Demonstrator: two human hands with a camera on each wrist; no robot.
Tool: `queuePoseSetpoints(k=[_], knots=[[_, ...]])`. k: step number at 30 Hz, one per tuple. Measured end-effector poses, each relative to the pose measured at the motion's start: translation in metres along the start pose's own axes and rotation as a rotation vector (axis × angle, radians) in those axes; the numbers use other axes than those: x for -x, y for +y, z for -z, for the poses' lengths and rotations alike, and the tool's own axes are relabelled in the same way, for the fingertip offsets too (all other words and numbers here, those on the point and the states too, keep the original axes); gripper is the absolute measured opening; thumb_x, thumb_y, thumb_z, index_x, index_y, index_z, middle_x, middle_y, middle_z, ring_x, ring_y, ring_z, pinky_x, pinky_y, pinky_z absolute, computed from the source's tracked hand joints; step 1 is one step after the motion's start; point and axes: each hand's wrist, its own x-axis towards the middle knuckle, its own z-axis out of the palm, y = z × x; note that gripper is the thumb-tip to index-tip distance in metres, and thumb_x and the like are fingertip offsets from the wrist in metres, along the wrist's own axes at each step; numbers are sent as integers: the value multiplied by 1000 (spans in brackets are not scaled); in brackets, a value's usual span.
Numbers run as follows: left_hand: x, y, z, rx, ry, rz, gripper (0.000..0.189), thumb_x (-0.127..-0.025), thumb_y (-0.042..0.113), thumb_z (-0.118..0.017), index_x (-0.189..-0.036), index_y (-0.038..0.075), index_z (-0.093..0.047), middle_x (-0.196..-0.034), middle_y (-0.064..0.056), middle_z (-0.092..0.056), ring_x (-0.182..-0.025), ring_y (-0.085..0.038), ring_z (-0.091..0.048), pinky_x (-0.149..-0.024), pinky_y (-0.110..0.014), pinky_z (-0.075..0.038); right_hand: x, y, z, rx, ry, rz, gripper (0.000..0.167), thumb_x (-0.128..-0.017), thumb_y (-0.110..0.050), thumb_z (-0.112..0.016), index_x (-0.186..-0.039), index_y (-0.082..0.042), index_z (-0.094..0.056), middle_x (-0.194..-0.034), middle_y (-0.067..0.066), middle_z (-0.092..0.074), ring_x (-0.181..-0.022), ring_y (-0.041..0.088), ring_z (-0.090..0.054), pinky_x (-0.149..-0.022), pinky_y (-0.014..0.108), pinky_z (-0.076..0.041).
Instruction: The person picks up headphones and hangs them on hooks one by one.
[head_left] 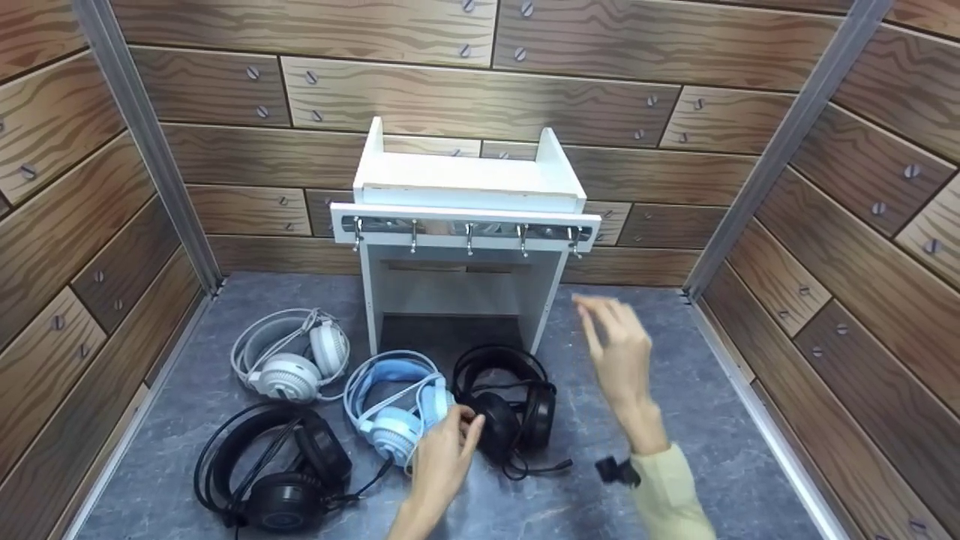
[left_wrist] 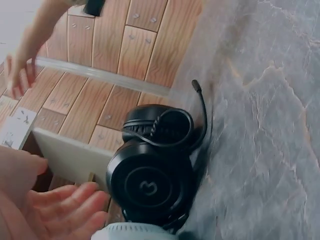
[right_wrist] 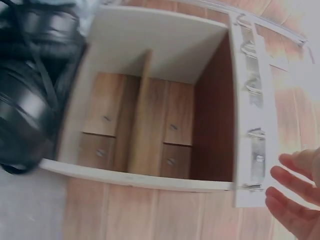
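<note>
My left hand (head_left: pixel 442 454) hovers over the front edge of the light blue headphones (head_left: pixel 394 433). Its fingers are relaxed and hold nothing; whether they touch the blue ear cup is unclear. Just right of it lie black headphones (head_left: pixel 536 420), whose bent microphone (left_wrist: pixel 199 92) shows in the left wrist view. My right hand (head_left: pixel 619 349) is raised in the air to the right of the white stand (head_left: pixel 547 307), fingers loosely extended and nothing in them. In the right wrist view its fingers (right_wrist: pixel 292 187) appear near the end of the hook rail (right_wrist: pixel 250 197).
White headphones (head_left: pixel 289 375) lie at the left, with a second black pair (head_left: pixel 285 502) in front of them. The stand carries a rail (head_left: pixel 442 212) of several metal hooks, plus a top shelf (head_left: pixel 465 174). Wood-patterned walls (head_left: pixel 862 247) enclose the grey floor (head_left: pixel 600 510).
</note>
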Motion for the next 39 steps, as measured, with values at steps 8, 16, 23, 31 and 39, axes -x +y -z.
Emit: queuePoseSetpoints(k=[8,16,23,31,39], knots=[[12,-1,-17,-21,-130,59,50,-97,45,-64,-128,7,-59,-94,-4,-72,-75,-27,-70,-60,-44,-54,-63,4,-15,15,33,99,27,-93,-4,-70,-121,-4,-71,-119,15,-69,-112,32,-63,-102,41,-51],[15,-6,-34,5,-247,130,78,-96,53,-62,-148,-2,-42,-123,-31,-64,-90,-50,-68,-72,-58,-54,-105,11,-41,133,-102,206,42,-100,-13,-64,-139,0,-58,-142,16,-57,-137,34,-48,-117,39,-37],[17,-9,-45,84,-268,260,85,-96,56,-59,-151,-5,-36,-122,-36,-63,-97,-54,-65,-80,-63,-51,-120,24,-55,264,-288,287,49,-105,-17,-54,-148,3,-45,-153,18,-46,-145,35,-38,-122,43,-28],[16,3,-54,141,-184,328,88,-94,53,-65,-151,-7,-34,-121,-41,-57,-96,-55,-64,-82,-63,-51,-124,34,-62,353,-359,338,54,-106,-28,-49,-152,-1,-41,-152,17,-48,-142,35,-42,-121,48,-28],[10,14,-67,149,-83,396,89,-93,53,-66,-151,-5,-33,-123,-41,-55,-95,-55,-64,-80,-60,-52,-130,29,-67,307,-360,270,53,-106,-34,-50,-150,-6,-44,-147,14,-51,-138,36,-43,-121,51,-26]])
